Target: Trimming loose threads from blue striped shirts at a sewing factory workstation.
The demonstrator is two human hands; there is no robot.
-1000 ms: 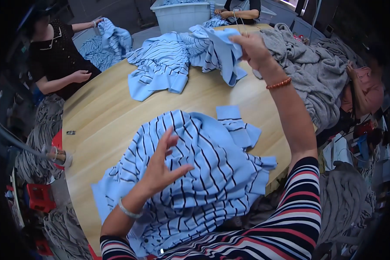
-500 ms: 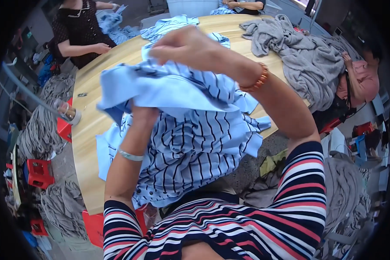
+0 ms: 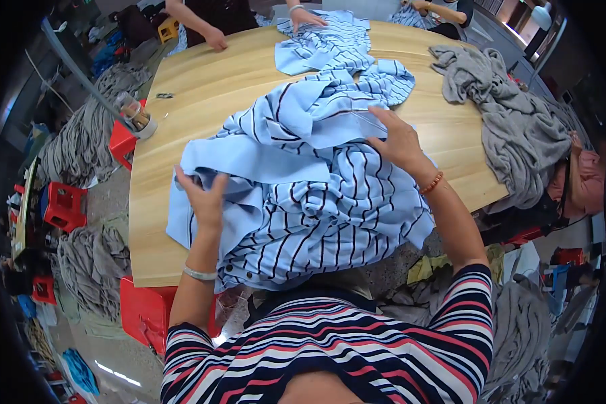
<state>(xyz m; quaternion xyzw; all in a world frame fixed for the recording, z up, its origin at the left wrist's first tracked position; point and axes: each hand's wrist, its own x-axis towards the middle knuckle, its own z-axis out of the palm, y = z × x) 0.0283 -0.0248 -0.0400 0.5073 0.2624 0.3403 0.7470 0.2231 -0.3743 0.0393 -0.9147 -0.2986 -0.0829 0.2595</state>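
A light blue knit garment [image 3: 357, 195] with dark stripes lies crumpled in front of me, partly over the table's near edge. Plain blue ribbed bands [image 3: 249, 158] run across its upper side. Fingers spread, my left hand [image 3: 205, 202] rests against the cloth at its left end. At the right, my right hand [image 3: 400, 141] has thumb and fingers apart on the fabric, beside a plain blue band. Whether either palm presses on the cloth is hidden. Another striped blue piece [image 3: 333, 44] stretches away beyond the garment, and the two overlap.
The wooden table [image 3: 175, 141] has a grey knit heap [image 3: 518, 135] at its right. Across it, a co-worker's hand [image 3: 308, 18] touches the far striped piece. A clear cup [image 3: 138, 120] stands off the left edge. Red stools [image 3: 65, 207] and grey piles occupy the floor.
My right hand has come down from above the cloth to its right side. My left hand has come out from under the blue band, which now lies down. The far co-worker has shifted rightward.
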